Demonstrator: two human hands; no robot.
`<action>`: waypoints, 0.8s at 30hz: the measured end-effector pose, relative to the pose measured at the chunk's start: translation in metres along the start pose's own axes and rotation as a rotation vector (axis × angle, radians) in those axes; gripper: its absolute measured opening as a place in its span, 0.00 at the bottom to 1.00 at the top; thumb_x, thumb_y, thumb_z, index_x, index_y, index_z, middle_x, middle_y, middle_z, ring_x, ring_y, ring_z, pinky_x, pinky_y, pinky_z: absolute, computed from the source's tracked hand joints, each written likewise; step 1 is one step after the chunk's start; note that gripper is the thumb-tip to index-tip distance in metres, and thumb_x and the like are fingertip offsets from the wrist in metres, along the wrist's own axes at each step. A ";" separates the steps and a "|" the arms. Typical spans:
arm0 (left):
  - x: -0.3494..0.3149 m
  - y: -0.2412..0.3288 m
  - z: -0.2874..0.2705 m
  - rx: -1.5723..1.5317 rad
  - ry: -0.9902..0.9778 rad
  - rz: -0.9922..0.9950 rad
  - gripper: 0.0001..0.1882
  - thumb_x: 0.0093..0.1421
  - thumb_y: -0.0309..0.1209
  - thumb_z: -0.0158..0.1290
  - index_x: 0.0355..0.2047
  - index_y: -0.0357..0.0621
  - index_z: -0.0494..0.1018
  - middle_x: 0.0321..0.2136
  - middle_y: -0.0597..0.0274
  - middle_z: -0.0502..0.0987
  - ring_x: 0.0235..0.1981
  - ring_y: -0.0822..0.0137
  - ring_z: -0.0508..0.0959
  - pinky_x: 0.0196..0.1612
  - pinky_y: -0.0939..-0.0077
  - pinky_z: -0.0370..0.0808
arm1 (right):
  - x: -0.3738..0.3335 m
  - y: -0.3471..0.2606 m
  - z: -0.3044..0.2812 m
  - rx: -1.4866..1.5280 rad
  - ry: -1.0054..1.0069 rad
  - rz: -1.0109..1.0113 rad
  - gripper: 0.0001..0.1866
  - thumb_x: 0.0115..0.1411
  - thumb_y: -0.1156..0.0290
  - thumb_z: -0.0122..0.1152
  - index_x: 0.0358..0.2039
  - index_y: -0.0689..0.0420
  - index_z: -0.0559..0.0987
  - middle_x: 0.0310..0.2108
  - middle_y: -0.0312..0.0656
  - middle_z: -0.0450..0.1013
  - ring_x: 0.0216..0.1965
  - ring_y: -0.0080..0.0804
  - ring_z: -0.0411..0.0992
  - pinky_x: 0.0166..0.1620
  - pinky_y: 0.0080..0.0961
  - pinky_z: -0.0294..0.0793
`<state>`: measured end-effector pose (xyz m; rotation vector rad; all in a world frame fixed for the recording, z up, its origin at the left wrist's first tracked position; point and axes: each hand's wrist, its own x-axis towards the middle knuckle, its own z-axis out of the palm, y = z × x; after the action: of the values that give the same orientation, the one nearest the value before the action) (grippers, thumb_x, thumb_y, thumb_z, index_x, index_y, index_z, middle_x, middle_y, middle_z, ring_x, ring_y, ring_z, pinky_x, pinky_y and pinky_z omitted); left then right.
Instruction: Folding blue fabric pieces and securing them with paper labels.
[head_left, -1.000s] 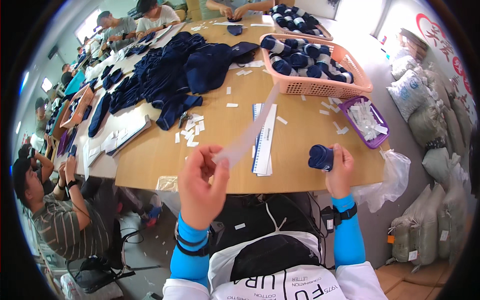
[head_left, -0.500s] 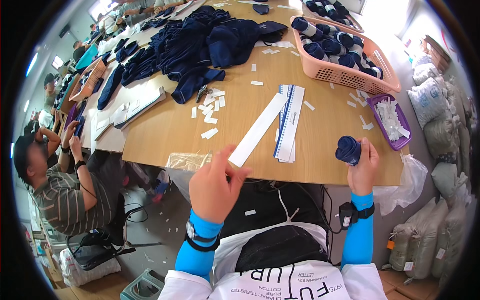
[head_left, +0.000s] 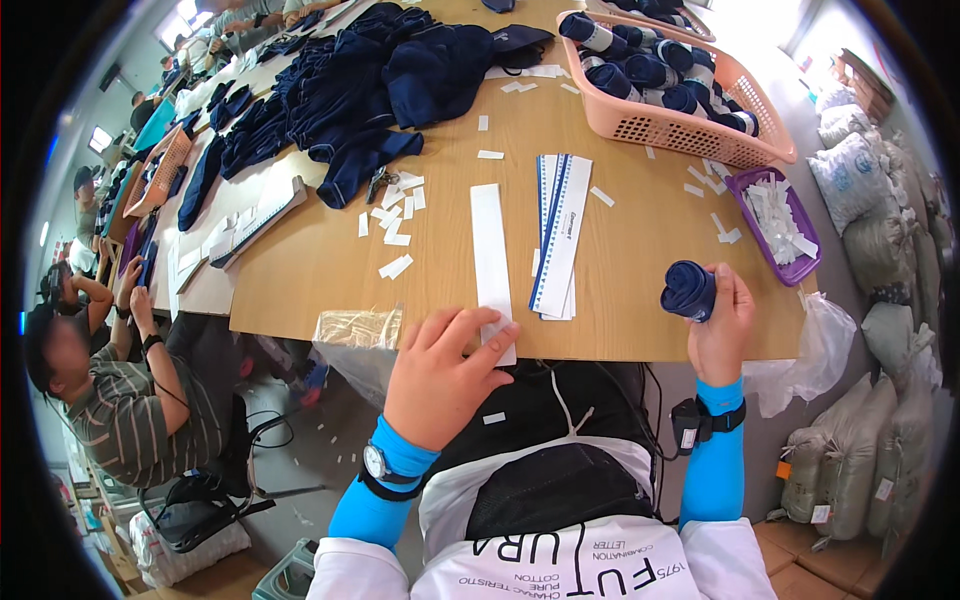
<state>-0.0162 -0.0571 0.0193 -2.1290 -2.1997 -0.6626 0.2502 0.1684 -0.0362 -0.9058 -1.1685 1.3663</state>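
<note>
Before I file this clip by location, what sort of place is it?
Probably a garment-packing workshop: a heap of navy cloth, a pink basket of rolled navy bundles, and stuffed sacks.

Here at the near edge of the table (head_left: pixel 640 240), a paper strip (head_left: pixel 490 240) lies under the left hand (head_left: pixel 440 375); stacked strips (head_left: pixel 565 235) just right. Farther right, cloth roll (head_left: pixel 688 290) in the right hand (head_left: pixel 724 318), label tray (head_left: pixel 796 274) beyond. Behind them: garment heap (head_left: pixel 350 85) left, basket (head_left: pixel 690 138) of rolled bundles (head_left: pixel 652 70) right!

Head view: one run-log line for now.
left hand: at near end of white strip | right hand: holding rolled navy cloth | nearby: blue-edged strips, purple basket
</note>
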 end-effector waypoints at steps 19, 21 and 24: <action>0.008 0.000 0.006 -0.134 0.088 0.070 0.20 0.50 0.24 0.68 0.45 0.46 0.82 0.47 0.60 0.84 0.55 0.50 0.81 0.55 0.55 0.78 | -0.002 -0.008 0.004 0.032 -0.024 0.025 0.19 0.78 0.57 0.54 0.41 0.61 0.81 0.30 0.35 0.78 0.26 0.18 0.75 0.26 0.19 0.71; 0.011 0.005 0.008 -0.123 0.094 0.051 0.20 0.49 0.23 0.67 0.44 0.46 0.82 0.47 0.60 0.84 0.55 0.50 0.81 0.55 0.55 0.78 | 0.000 -0.009 0.002 0.023 -0.025 0.035 0.19 0.79 0.57 0.54 0.41 0.61 0.81 0.30 0.35 0.78 0.26 0.18 0.75 0.27 0.19 0.71; 0.007 0.011 0.017 -0.079 0.151 0.002 0.20 0.47 0.22 0.66 0.43 0.45 0.81 0.45 0.60 0.83 0.55 0.49 0.81 0.54 0.55 0.78 | 0.000 -0.003 0.001 0.014 -0.092 0.060 0.20 0.79 0.57 0.52 0.42 0.62 0.81 0.32 0.36 0.78 0.30 0.21 0.76 0.29 0.20 0.74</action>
<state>-0.0015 -0.0456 0.0096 -2.0398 -2.1271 -0.8929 0.2502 0.1681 -0.0332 -0.8821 -1.2083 1.4758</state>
